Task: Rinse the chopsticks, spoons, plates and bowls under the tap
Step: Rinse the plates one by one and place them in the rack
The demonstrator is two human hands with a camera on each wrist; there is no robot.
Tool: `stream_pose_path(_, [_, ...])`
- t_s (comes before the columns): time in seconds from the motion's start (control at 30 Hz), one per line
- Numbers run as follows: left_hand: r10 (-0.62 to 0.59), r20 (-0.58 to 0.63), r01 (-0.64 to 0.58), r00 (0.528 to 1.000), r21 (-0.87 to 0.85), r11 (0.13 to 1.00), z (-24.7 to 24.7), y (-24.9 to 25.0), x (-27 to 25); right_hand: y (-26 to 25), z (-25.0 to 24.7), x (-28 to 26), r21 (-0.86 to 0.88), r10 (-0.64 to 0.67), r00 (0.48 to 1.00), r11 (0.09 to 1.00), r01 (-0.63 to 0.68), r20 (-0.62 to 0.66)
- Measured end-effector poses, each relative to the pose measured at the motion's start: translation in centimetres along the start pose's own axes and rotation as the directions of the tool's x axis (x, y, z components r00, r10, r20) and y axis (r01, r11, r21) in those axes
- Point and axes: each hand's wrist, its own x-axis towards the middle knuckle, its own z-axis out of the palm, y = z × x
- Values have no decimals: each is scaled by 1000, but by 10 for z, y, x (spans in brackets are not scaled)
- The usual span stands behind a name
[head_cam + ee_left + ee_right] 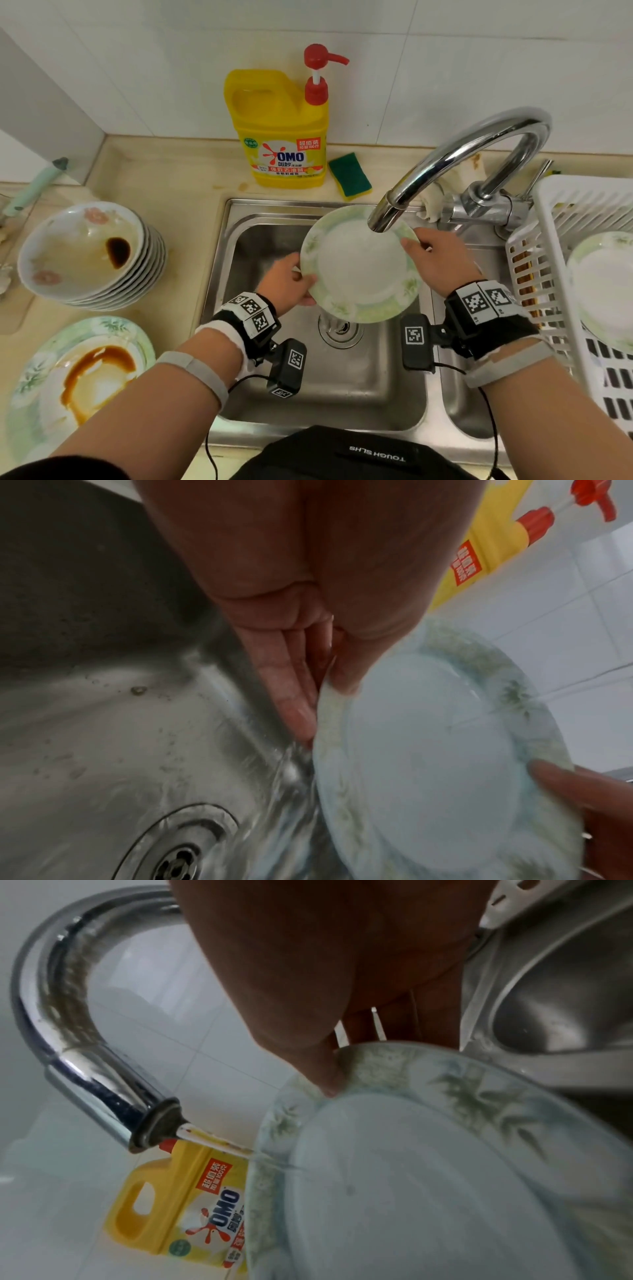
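Plate (359,265) sits tilted over the sink (359,387), its upper rim at about 1 o'clock just under the tap (387,214), where a thin stream lands on it. My left hand (286,279) pinches its rim at 9 o'clock and my right hand (436,260) pinches it near 2 o'clock, so each grasps an opposite edge. I judge the next move a turn between the two hands (dirty bowls (92,251) wait at 9 o'clock on the surface (178,181)).
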Motion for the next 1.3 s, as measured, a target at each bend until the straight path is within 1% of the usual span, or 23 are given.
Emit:
stream_pose_path(0.1, [82,-104,-81,991,13,997,-14,-2,-1,1,13,4,109,29,999,994,-31,15])
stream_pose_path(0.17, [123,-186,-118,975,38,992,-22,-4,-2,-1,22,5,200,48,998,978,-55,38])
stream_pose_path(0.23, [156,-264,-141,952,74,987,-31,-7,-3,-5,32,4,326,72,994,941,-96,86])
stream_pose_path(0.27, [176,-295,-151,939,105,983,-34,-8,-4,-6,37,4,388,89,989,913,-128,117])
stream_pose_path(0.33, [236,-345,-168,908,218,961,-41,-8,-7,-7,45,3,449,120,980,875,-179,157])
stream_pose_path(0.43, [325,-371,-168,870,397,902,-48,-5,-11,-9,54,2,432,168,964,869,-244,206])
stream_pose_path(0.5, [352,-357,-155,865,477,865,-49,-4,-14,-8,60,3,437,224,943,843,-314,246])
stream_pose_path(0.53, [358,-349,-150,866,501,852,-50,-5,-15,-6,63,4,453,256,927,815,-360,276])
stream_pose_path(0.57, [367,-344,-152,864,517,843,-50,-5,-16,-6,65,5,478,289,904,775,-414,316])
stream_pose_path(0.63, [384,-336,-158,860,540,827,-51,-6,-18,-5,67,3,531,385,840,653,-541,383])
stream_pose_path(0.7, [403,-326,-169,855,561,811,-51,-7,-20,-5,66,-1,592,490,759,482,-645,428])
stream_pose_path(0.73, [415,-320,-178,852,568,803,-51,-7,-22,-5,65,-2,623,500,726,394,-676,471])
stream_pose_path(0.77, [429,-316,-190,846,572,798,-51,-8,-23,-6,64,-4,642,468,706,321,-696,532])
stream_pose_path(0.83, [460,-307,-215,833,587,781,-51,-10,-26,-8,67,-4,644,372,676,226,-730,636])
stream_pose_path(0.93, [505,-293,-246,812,613,751,-48,-12,-30,-10,73,1,673,365,652,89,-735,664])
stream_pose_path(0.97, [508,-294,-253,809,607,753,-48,-13,-30,-12,74,2,684,358,642,12,-729,678])
stream_pose_path(1.0, [498,-300,-254,814,588,768,-48,-16,-30,-14,73,2,689,348,625,-93,-718,699])
stream_pose_path(1.03, [469,-309,-246,828,550,798,-49,-18,-28,-16,72,2,688,336,610,-205,-696,718])
stream_pose_path(1.07, [422,-317,-233,849,493,838,-49,-22,-27,-16,71,3,684,328,603,-276,-675,727])
stream_pose_path(1.1, [377,-318,-223,870,428,876,-49,-25,-27,-14,70,3,682,323,602,-300,-667,730])
stream_pose_path(1.13, [348,-314,-222,883,374,901,-48,-29,-26,-12,69,2,680,315,604,-289,-674,732])
stream_pose_path(1.2, [324,-294,-231,899,310,922,-47,-36,-25,-6,69,0,683,301,615,-246,-688,728])
stream_pose_path(1.3, [286,-265,-207,921,289,935,-46,-42,-20,-1,71,-4,705,321,639,-162,-691,700])
